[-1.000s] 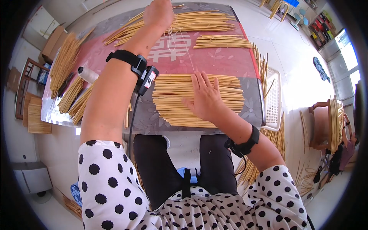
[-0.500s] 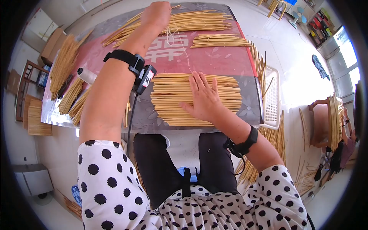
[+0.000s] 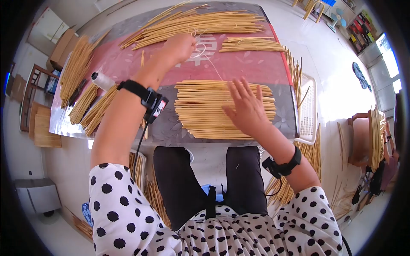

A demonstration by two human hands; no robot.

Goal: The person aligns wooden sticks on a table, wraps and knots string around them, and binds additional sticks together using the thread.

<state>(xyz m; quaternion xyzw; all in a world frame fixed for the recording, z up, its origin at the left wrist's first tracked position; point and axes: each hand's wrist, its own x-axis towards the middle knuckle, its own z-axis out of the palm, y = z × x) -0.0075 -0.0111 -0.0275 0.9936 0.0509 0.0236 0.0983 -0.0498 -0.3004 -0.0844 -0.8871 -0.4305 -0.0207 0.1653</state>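
A mat of straw-coloured stalks (image 3: 200, 113), laid side by side, rests on the near part of the table. Over its right half is my right hand (image 3: 247, 109), fingers spread and stretched out; whether the palm touches the stalks I cannot tell. My left hand (image 3: 181, 48) is closed in a pinch above the table's red middle, beyond the mat. From it a thin white thread (image 3: 212, 67) runs down to the mat's far edge, with loose loops beside the fingers. A spool of white thread (image 3: 102, 81) lies left of my left forearm.
Long stalks (image 3: 205, 24) lie along the table's far side, with a shorter bundle (image 3: 252, 44) to their right. More bundles (image 3: 77, 72) cover the left end. A white plastic basket (image 3: 308, 111) stands beyond the right edge. At far right, another person's arm (image 3: 388, 143) reaches toward upright stalks.
My left hand has come down nearer the mat, and the thread hangs slacker. My right hand has shifted rightward over the stalks. The whole view has moved slightly.
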